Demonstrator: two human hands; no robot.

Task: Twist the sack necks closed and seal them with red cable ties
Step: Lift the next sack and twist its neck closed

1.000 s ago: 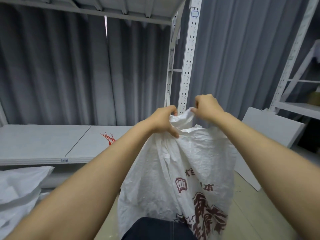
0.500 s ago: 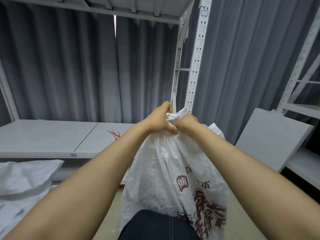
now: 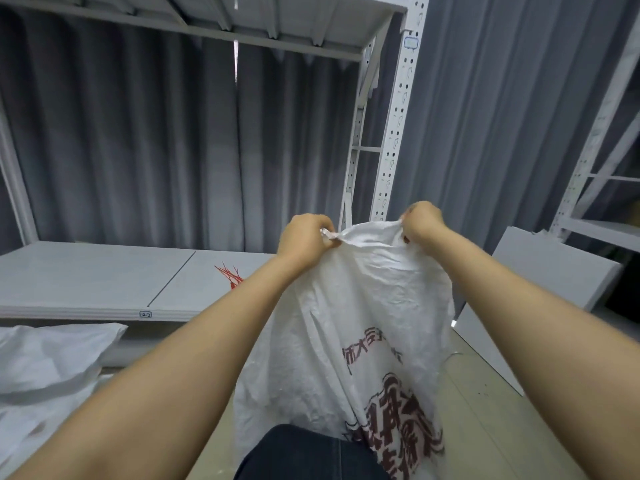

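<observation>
**Dim, even indoor light seen through a wide-angle lens**

Soft, flat light fills the view and casts no hard shadows. A thin bright sliver shows at a gap in the grey curtain (image 3: 138, 150). The white sack (image 3: 363, 306) is the brightest area, free of glare, with faint shading in its creases. The rack upright (image 3: 394, 133) leans and bows from lens distortion. The forearms (image 3: 156, 393) at the lower edge look oversized and slightly soft.

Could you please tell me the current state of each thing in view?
Printed sack: held up, neck untwisted, untied.
Left hand: grips the sack's left top corner.
Right hand: grips its right top corner.
Red cable ties: loose on the shelf.
Spare sack: lying flat.
</observation>
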